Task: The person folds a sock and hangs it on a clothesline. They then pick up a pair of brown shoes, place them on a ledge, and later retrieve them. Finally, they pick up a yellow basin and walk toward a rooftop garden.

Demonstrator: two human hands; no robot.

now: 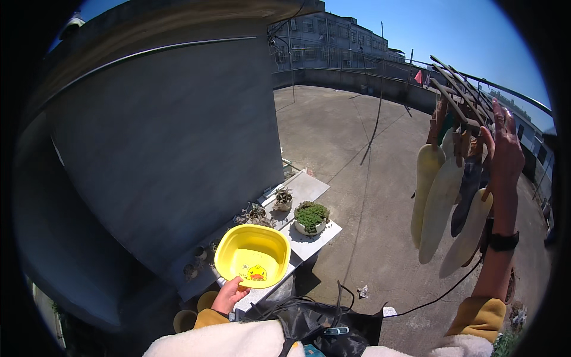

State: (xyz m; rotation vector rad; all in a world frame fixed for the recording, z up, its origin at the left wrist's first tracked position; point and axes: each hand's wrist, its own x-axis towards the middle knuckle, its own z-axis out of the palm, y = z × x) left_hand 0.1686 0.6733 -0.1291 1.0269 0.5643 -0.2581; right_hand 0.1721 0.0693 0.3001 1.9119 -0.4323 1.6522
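My left hand [231, 294] grips the near rim of a yellow plastic basin [252, 254] with a duck picture on its inside; nothing else shows in it. At the right, my right hand [504, 143] is raised beside a clip-type drying hanger [464, 107], its fingers up by the bars. Whether those fingers close on a bar I cannot tell. From the hanger's clips hang several insoles, among them a yellowish one [430, 192], a pale one [441, 214] and a dark one [467, 192].
A grey wall [169, 147] rises at the left. Light slabs [312, 187] beside it hold potted plants, one a round white pot of green succulents [311, 217]. A metal rail [522, 96] runs at upper right. A black bag [312, 323] with cables lies against my front.
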